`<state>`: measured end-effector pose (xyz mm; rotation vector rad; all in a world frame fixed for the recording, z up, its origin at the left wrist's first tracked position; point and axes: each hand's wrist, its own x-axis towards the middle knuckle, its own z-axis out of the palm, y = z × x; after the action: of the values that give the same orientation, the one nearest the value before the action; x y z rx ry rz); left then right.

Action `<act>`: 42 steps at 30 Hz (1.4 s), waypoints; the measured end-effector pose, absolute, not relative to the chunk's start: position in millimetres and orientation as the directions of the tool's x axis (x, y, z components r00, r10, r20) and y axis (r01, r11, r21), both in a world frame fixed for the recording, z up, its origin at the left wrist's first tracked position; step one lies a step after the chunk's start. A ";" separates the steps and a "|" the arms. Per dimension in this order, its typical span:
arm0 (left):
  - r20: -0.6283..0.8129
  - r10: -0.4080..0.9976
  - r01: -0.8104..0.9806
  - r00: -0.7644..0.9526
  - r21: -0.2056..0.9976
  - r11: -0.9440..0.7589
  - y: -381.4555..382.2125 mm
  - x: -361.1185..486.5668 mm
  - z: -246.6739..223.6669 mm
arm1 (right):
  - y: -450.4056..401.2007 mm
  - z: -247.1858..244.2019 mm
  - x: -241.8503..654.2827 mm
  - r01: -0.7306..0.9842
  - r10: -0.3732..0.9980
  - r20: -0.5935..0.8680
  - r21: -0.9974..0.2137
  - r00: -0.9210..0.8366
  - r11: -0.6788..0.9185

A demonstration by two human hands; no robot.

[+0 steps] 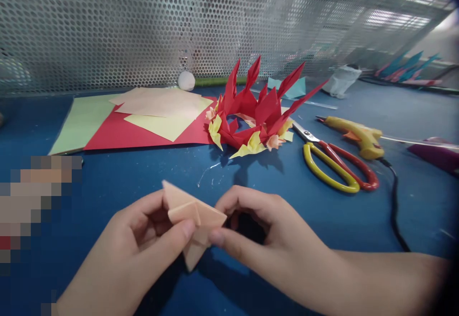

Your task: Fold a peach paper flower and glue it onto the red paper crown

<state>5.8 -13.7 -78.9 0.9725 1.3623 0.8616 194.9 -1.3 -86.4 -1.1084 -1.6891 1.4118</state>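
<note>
A small folded piece of peach paper (210, 214) is held above the blue table, with several pointed flaps. My left hand (143, 244) pinches it from the left, thumb on its front and fingers behind. At its right edge, my right hand (265, 234) grips it between thumb and forefinger. Beyond my hands stands a ring of red folded paper (247, 101) with tall spikes and yellow and peach pieces around its base.
Peach, yellow, red and green sheets (77, 125) lie at the back left. Scissors (333, 165), a yellow glue gun (355, 134) with a black cord and a purple object (435, 156) are on the right. A perforated metal screen (143, 29) stands behind.
</note>
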 end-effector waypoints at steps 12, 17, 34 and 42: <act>-0.394 0.914 0.198 0.096 0.908 0.370 -10.2 7.8 -70.3 | 4.4 -92.0 199.1 0.014 0.938 0.033 -0.999 -0.346 0.040; -0.381 0.923 0.170 0.058 0.915 0.367 -9.0 6.7 -71.5 | 3.7 -92.2 198.2 -0.048 0.913 0.060 -0.998 -0.403 0.044; -0.387 0.914 0.083 0.125 0.922 0.379 -9.4 5.8 -73.5 | 5.4 -88.0 199.9 -0.080 0.938 0.068 -0.996 -0.340 0.043; -0.404 0.906 0.020 0.125 0.914 0.404 -10.1 5.9 -74.7 | 7.6 -87.5 199.7 -0.110 0.937 0.057 -0.994 -0.345 0.020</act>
<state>5.9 -10.1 -74.7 0.9517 1.2816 0.8141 199.7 7.6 -87.5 -0.9122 -1.3994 1.4804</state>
